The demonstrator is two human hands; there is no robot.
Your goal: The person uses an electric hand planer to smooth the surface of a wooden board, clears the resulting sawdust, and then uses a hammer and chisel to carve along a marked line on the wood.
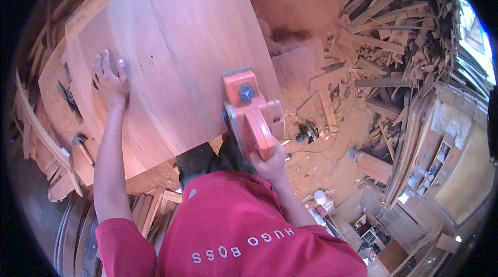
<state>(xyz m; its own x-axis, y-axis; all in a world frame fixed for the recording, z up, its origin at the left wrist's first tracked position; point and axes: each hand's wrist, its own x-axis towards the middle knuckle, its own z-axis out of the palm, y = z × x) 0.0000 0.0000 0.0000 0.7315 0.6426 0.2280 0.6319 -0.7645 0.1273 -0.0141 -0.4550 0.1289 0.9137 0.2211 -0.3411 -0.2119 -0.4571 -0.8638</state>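
A wide, pale reddish wooden board [171,49] lies below me. My left hand [109,80] rests on its left part with fingers spread. My right hand [270,160] grips the rear handle of an orange power tool, apparently a planer [244,108], with a blue knob on top; it sits at the board's lower right edge. Left of the board, a hammer [83,147] and a dark metal tool [70,100] lie on wood.
Piled offcuts [384,28] fill the upper right beside heaped sawdust [295,59]. A green tool [306,132] and a cord lie on the dusty floor. A white container [320,199] and leaning planks [402,142] are rightward; curved strips [41,132] line the left.
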